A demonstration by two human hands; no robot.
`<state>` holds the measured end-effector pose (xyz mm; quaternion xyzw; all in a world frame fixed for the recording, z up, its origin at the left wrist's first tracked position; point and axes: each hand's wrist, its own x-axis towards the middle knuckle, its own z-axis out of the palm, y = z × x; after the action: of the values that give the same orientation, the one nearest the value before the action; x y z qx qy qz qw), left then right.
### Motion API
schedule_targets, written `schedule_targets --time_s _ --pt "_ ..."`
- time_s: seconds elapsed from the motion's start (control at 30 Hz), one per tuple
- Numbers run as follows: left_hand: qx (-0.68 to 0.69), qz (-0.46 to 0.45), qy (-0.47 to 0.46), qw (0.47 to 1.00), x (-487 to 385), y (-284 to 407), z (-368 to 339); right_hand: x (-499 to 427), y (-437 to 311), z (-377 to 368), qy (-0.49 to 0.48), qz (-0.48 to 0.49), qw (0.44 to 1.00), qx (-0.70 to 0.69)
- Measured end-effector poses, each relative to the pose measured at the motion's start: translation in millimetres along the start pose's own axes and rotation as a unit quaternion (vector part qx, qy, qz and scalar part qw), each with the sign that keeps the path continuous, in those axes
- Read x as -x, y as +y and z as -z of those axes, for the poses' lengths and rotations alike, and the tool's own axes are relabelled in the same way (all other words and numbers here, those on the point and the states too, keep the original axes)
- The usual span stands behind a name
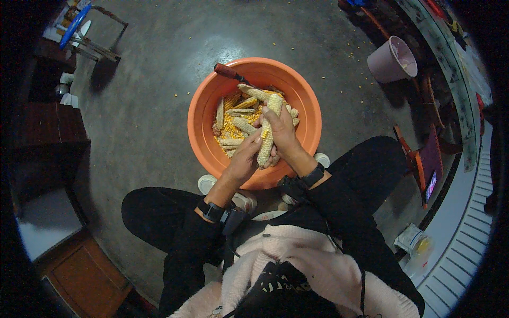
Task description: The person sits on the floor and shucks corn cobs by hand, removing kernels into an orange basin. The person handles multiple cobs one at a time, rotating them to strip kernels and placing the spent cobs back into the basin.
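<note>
Both of my hands grip one corn cob [265,145], mostly stripped, with a few yellow kernels left near its middle. My left hand [249,149] holds its lower left side, thumb against the cob. On the right side, my right hand [283,129] wraps around it, thumb near the upper part. Beneath them stands an orange plastic basin [203,155] holding loose yellow kernels [227,128] and several bare cobs [242,124]. A tool with a reddish-brown handle [226,70] leans on the basin's far rim; its lower end is hidden among the cobs.
Scattered kernels dot the concrete floor [151,119]. A pinkish bucket [387,61] stands at the far right, and a small folding chair [427,159] with a lit phone on it is nearer. Dark wooden furniture [51,123] lines the left. My shoes flank the basin's near side.
</note>
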<state>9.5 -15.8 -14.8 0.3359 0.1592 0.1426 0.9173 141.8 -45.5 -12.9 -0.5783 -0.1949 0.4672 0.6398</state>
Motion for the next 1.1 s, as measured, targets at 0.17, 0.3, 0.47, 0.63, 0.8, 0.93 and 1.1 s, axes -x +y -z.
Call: schedule_targets --time_s 0.17,0.3,0.47,0.63,0.8,0.93,1.1 --pt "-0.01 0.017 0.065 0.998 -0.4 -0.9 -3.9 1.1 -1.2 -1.5 0.01 0.003 0.998 0.058" --pt "-0.088 0.021 0.057 0.994 -1.0 -0.3 -1.8 1.1 3.7 -3.8 0.014 0.05 0.99 0.133" --pt "-0.088 0.012 0.095 0.992 1.1 -3.8 -2.9 1.5 9.7 -0.2 0.0 0.032 0.989 0.147" --pt "-0.094 0.012 0.117 0.989 1.1 -8.1 -1.2 2.5 12.5 -4.1 -0.001 0.065 0.977 0.204" --pt "-0.028 0.032 0.095 0.995 -1.0 -12.2 7.5 0.2 9.9 -4.1 0.0 -0.008 0.997 0.076" --pt "0.022 0.032 0.05 0.998 -2.2 -12.3 10.7 -1.3 7.3 -1.1 -0.024 -0.063 0.997 -0.04" --pt "0.024 0.019 0.021 0.999 -2.8 -8.1 8.7 -0.4 7.6 -0.8 -0.034 -0.065 0.997 -0.038"
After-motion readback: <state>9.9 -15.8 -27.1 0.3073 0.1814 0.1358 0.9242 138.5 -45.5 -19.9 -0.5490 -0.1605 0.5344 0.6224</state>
